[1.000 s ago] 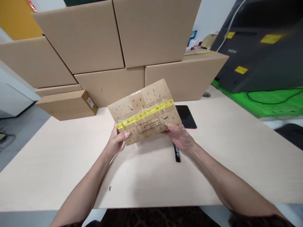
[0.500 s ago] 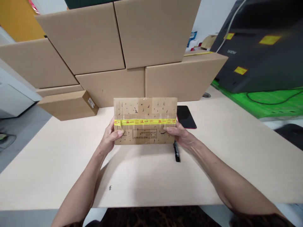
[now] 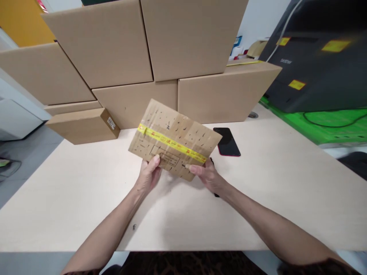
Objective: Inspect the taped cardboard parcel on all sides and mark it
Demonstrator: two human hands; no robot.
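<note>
Between my hands is a small cardboard box (image 3: pixel 183 130), raised above the table and turned so its right end dips. Short dark marks dot its face, a yellow printed tape strip crosses it, and a printed frame sits below the tape. My left hand (image 3: pixel 149 172) grips the lower edge, thumb on the face, its other fingers behind. At the lower right corner my right hand (image 3: pixel 208 173) is closed on the box, thumb in front. A black marker pen (image 3: pixel 216 195) lies mostly hidden behind my right hand. Beyond it rests a dark phone (image 3: pixel 228 142) with a red edge.
Large cardboard boxes (image 3: pixel 195 38) are stacked along the back of the pale table (image 3: pixel 71 198). A flat carton (image 3: pixel 80 126) stands at the left. To the right, a dark grey machine (image 3: pixel 321 76) sits on a green surface (image 3: pixel 329 126) with a black cable.
The cardboard box has rotated clockwise from level, its right end now lower. My left hand has shifted from its left side to the lower edge; my right hand has moved slightly down.
</note>
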